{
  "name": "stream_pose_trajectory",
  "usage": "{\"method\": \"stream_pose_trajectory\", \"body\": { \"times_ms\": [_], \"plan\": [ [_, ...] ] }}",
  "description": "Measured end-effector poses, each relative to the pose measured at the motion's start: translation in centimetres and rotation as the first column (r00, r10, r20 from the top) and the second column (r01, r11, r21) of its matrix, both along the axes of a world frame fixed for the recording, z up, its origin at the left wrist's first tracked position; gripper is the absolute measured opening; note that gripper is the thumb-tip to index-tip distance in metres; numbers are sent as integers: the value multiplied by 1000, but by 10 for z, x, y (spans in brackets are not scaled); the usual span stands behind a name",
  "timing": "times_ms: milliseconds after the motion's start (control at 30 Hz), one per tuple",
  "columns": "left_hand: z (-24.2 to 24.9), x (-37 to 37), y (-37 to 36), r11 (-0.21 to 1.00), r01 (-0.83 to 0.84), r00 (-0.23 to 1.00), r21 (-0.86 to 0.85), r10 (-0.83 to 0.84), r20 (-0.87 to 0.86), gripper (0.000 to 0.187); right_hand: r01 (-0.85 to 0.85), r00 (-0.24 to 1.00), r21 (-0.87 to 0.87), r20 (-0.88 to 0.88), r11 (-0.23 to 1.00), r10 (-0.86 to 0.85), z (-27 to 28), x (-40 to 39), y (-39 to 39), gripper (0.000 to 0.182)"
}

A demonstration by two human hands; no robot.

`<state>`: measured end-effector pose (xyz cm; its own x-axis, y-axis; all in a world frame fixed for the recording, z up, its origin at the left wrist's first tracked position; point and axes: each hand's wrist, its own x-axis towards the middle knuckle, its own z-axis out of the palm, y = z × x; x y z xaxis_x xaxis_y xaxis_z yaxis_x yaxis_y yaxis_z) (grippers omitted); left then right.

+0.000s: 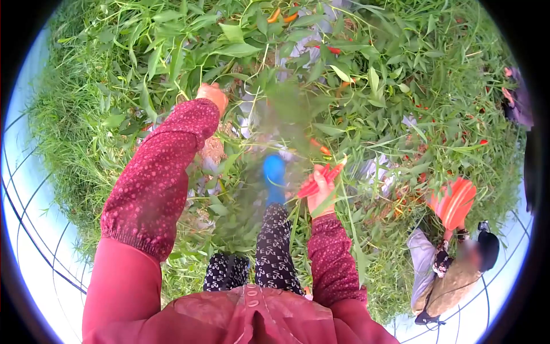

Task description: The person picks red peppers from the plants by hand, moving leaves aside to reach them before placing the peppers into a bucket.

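My right hand [322, 192] is closed around several long red chili peppers [327, 173], held low among the leaves right of my front leg. My left hand [213, 96] reaches forward into the pepper plants [235, 51], its fingers closed at the leafy stems. What those fingers hold is hidden by the hand and foliage. Ahead, orange peppers [282, 17] and a red pepper [332, 50] hang among the leaves. Another orange-red pepper [319, 146] lies just beyond my right hand.
My blue shoe [274, 169] is between the plants. Pale plastic sheeting [378, 170] shows through the foliage. At right, another person [455, 284] bends beside an orange-red striped bag [455, 202]. A second person in purple [518, 97] is at the far right edge.
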<state>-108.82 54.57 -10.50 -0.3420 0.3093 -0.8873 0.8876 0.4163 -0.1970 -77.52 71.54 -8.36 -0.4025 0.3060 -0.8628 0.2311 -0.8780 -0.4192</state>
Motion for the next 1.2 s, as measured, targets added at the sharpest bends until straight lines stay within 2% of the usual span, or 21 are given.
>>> {"method": "stream_pose_trajectory", "body": {
  "times_ms": [33, 67, 133, 167, 200, 267, 400, 533, 600, 633, 733, 800, 867, 933, 1000, 1033, 1100, 1133, 1200],
  "plan": [
    [4, 2, -6, 1000, -16, 1000, 15, 16, -17, 25, 81, 995, -5, -56, 997, -81, 1, 5, 8, 27],
    [10, 4, -7, 1000, -7, 1000, 15, 8, -22, 25, 90, 994, -6, -61, 996, -90, 4, 9, 16, 27],
    [19, 4, -7, 999, -31, 1000, -14, 31, 1, 25, 183, 983, 43, 3, 982, -183, 13, 18, 28, 24],
    [12, 6, -15, 990, -137, 991, 37, 136, 10, 26, 179, 984, 39, -3, 983, -179, 19, 22, 31, 21],
    [4, 10, -25, 990, -136, 991, 39, 136, 0, 26, 180, 984, 38, -14, 983, -179, 25, 28, 31, 21],
    [10, 20, -39, 981, -190, 981, 29, 191, -26, 27, 66, 996, 57, 63, 996, -69, 33, 40, 26, 20],
    [20, 35, -64, 962, -251, 965, 111, 258, -48, 26, 25, 984, 4, 174, 1000, -26, 47, 55, 1, 18],
    [19, 37, -73, 939, -277, 960, 202, 281, 12, 24, -27, 991, -47, 127, 999, 32, 56, 34, -26, 21],
    [19, 39, -76, 891, -335, 941, 308, 335, 54, 27, -44, 993, -50, 111, 998, 50, 63, 15, -40, 19],
    [20, 36, -75, 863, -356, 934, 359, 346, 94, 32, -30, 999, -62, 37, 998, 33, 60, 8, -45, 19],
    [11, 27, -72, 823, -394, 919, 410, 364, 153, 34, -78, 994, -49, 75, 996, 81, 58, -14, -56, 21],
    [4, 5, -57, 814, -368, 930, 450, 320, 181, 35, -52, 995, -30, 79, 998, 55, 55, -37, -58, 21],
    [3, -2, -46, 833, -412, 902, 368, 317, 293, 37, -56, 996, 9, 72, 998, 55, 52, -40, -67, 19],
    [8, -18, -27, 858, -385, 905, 341, 277, 324, 37, 20, 992, 25, 125, 999, -23, 48, -43, -86, 16],
    [20, -33, -13, 824, -407, 867, 395, 212, 452, 32, 110, 988, -19, 108, 994, -107, 44, -48, -108, 17],
    [29, -39, -6, 834, -384, 871, 395, 184, 456, 32, 177, 981, -53, 92, 983, -172, 46, -53, -119, 21],
    [46, -45, 8, 805, -522, 725, 283, 245, 644, 29, 247, 965, -78, 108, 966, -238, 47, -59, -139, 21],
    [52, -49, 14, 816, -501, 733, 289, 223, 643, 29, 280, 957, -102, 107, 955, -269, 46, -66, -144, 20],
    [64, -54, 20, 820, -311, 813, 480, -31, 581, 27, 313, 947, -105, 107, 944, -303, 42, -78, -155, 20]
  ]
}}
